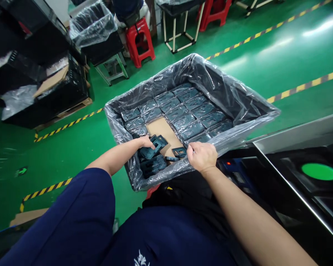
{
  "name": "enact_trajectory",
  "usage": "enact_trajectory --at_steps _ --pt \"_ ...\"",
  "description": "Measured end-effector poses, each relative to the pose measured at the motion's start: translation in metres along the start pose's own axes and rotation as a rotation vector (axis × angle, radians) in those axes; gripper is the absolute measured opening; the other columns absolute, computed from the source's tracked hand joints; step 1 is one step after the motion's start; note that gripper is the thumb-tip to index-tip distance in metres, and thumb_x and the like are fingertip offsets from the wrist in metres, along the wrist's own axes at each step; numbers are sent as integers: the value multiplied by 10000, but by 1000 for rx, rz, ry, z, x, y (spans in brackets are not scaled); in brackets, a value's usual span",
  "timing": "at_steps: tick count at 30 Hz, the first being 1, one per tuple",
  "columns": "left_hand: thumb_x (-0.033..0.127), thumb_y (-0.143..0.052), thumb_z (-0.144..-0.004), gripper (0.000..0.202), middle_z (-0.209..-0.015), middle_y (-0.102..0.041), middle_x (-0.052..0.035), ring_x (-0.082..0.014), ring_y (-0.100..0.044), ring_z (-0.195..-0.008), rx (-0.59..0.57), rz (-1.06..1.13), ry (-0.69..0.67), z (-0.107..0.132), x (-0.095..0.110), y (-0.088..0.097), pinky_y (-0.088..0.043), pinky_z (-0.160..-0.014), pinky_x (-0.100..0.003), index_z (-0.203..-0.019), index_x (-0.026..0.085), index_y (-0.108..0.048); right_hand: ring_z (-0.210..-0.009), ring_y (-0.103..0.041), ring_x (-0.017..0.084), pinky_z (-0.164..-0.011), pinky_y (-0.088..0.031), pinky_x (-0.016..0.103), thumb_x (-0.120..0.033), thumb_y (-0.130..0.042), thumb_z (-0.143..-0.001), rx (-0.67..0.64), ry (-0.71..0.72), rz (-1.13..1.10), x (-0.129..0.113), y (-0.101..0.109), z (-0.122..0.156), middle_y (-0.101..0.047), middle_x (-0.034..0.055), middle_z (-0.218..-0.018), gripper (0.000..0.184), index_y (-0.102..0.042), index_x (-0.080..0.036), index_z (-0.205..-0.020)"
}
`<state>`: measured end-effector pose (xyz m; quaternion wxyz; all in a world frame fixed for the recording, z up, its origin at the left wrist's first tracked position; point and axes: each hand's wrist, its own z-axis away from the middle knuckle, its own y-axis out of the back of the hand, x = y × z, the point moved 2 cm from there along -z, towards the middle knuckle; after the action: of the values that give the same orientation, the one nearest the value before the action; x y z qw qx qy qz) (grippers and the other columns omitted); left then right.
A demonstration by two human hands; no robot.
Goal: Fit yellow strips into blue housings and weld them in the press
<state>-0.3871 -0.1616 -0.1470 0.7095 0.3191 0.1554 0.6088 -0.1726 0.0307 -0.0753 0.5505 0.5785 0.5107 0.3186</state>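
Note:
A black crate lined with a clear plastic bag (233,142) is in front of me. Rows of dark flat plastic parts (180,114) lie in it around a bare patch of brown cardboard (162,129). Inside the near left corner, my left hand (147,142) is closed on a dark plastic frame (159,143) with rectangular openings. More dark parts (154,166) are stacked below that hand. At the near rim, my right hand (202,156) is closed on the plastic bag. Beside it, a loose frame (179,152) lies on the cardboard.
On my right is a machine with a metal edge (296,184) and a green round light (320,171). A person sits on a red stool (140,42) beyond the crate, near another lined bin (93,24). Black crates (52,88) stand at left; striped tape (305,87) marks the green floor.

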Motion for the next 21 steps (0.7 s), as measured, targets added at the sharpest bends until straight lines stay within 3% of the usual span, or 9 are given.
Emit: enact_trajectory --at_steps 3,9,15,21 --pt "374 -846 -524 1040 -1255 -641 -170 -271 -689 -987 -28 108 -6 -1 0 -3 -555 -688 -273 -1414 103 -381 -680 -588 198 -706 -284 339 -259 -451 -900 8 -3 8 0 0 0 -685 70 -720 306 -673 -166 -711" --pt "258 -824 -578 697 -1086 -721 -149 -257 -723 -851 -86 228 27 -4 -7 4 -574 -686 -297 -1213 115 -573 -687 -588 200 -695 -266 337 -256 -438 -908 -4 -17 8 -1 1 2 -693 80 -735 322 -676 -159 -714" --pt "181 -843 -523 721 -1014 -740 -139 -260 -731 -768 -144 299 37 -5 -16 3 -590 -693 -350 -1191 127 -577 -701 -593 201 -704 -268 336 -256 -434 -914 -4 -24 7 -2 1 2 -702 86 -755 332 -685 -154 -722" --pt "133 -844 -479 747 -987 -741 -140 -276 -729 -778 -128 361 36 -2 -14 3 -591 -705 -375 -1180 126 -586 -702 -604 204 -701 -272 341 -253 -449 -910 -10 -23 24 -2 2 2 -706 86 -761 318 -693 -160 -729"
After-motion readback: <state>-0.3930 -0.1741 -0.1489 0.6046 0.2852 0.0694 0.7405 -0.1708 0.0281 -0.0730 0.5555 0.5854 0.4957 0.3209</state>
